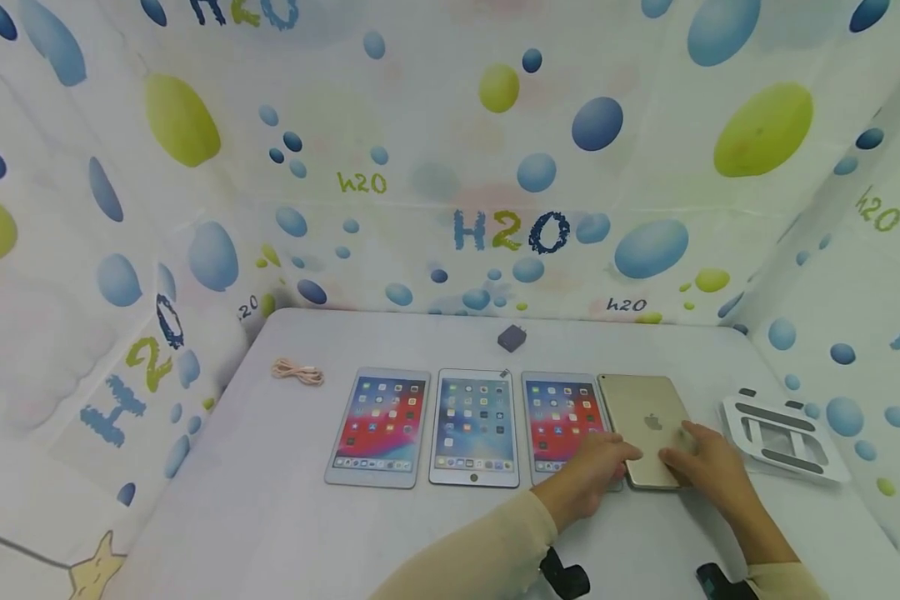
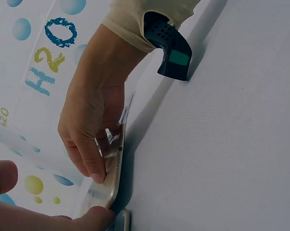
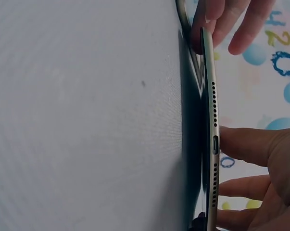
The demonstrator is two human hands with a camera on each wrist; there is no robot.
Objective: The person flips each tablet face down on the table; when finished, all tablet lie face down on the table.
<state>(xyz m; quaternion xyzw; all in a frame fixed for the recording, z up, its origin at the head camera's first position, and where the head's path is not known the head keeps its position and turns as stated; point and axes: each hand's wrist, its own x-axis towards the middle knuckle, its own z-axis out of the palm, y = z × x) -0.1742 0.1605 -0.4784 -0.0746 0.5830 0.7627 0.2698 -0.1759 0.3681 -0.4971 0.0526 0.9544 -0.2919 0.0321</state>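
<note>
A gold tablet [image 1: 648, 392] lies back side up at the right end of a row, tilted slightly off the table. My left hand [image 1: 588, 471] pinches its near left corner; one fingertip is at the underside in the right wrist view. My right hand [image 1: 712, 467] rests its thumb and fingertips on the gold back near the right edge. In the right wrist view the tablet's bottom edge shows its charging port and speaker holes. Beside it, partly behind my left hand, is a tablet [image 1: 558, 408] with a lit red-and-blue screen.
Two more lit tablets, one silver [image 1: 382, 417] and one with a round home button [image 1: 474, 425], lie to the left. A coiled cable [image 1: 297, 372], a dark charger block [image 1: 512, 337] and a white stand [image 1: 783, 437] are around the row. Printed curtains enclose the white table [image 1: 270, 517].
</note>
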